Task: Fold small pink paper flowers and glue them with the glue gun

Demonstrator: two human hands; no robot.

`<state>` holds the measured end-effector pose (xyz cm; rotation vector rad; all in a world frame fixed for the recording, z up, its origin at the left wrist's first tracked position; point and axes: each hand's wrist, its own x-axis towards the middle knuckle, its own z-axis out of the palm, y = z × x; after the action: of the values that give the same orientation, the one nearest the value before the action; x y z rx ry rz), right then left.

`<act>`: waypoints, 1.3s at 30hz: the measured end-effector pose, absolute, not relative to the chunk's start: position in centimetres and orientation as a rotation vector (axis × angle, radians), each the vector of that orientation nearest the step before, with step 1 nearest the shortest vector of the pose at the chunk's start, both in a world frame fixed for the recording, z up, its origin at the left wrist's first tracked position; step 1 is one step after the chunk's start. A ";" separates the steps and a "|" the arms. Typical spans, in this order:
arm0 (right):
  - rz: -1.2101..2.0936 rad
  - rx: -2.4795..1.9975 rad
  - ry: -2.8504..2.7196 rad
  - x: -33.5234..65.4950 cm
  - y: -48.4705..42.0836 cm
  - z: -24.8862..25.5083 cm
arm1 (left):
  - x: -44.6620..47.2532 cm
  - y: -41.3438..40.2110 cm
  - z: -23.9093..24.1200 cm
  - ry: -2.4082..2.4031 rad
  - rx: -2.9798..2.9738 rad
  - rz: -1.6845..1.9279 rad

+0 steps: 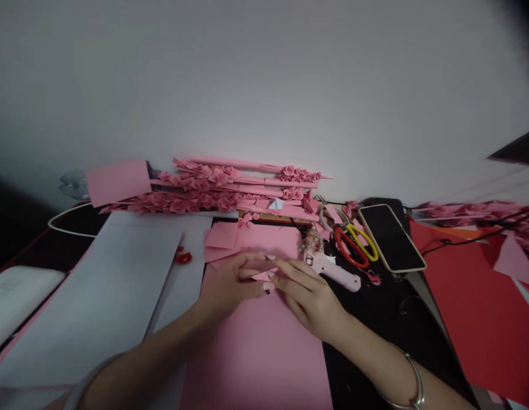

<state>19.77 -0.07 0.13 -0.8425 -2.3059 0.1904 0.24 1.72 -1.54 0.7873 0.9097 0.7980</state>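
Observation:
My left hand [232, 285] and my right hand [309, 296] meet over a large pink paper sheet [255, 353] on the dark table. Both pinch one small folded pink paper piece [262, 272] between their fingertips. The left fingers curl round its left side, and the right fingers press on its right side. Smaller pink paper squares [224, 236] lie just beyond the hands. A bangle sits on my right wrist [411, 378].
Pink paper-flower stems [230, 191] are piled along the wall. A pink glue gun [332, 267], red and yellow scissors [353, 245] and a phone [390, 236] lie to the right. White sheets [106, 290] cover the left, red paper [473, 307] the right.

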 end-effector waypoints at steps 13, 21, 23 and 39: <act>0.778 -1.250 -1.808 19.2 -0.9 0.1 | 0.5 1.5 -0.7 0.947 0.863 0.706; 1.090 -1.114 -1.972 18.7 -0.5 0.4 | 0.3 1.1 -0.8 0.835 0.966 0.559; 1.086 -1.093 -2.029 18.8 -0.5 0.5 | 0.2 1.1 -0.8 0.827 0.985 0.548; 1.163 -1.046 -2.009 18.9 -0.7 0.4 | 0.4 1.1 -0.9 0.817 0.924 0.537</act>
<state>18.86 -0.73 0.44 -1.0461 -2.0090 1.1632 0.39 1.14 -0.93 0.9240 0.8170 0.5370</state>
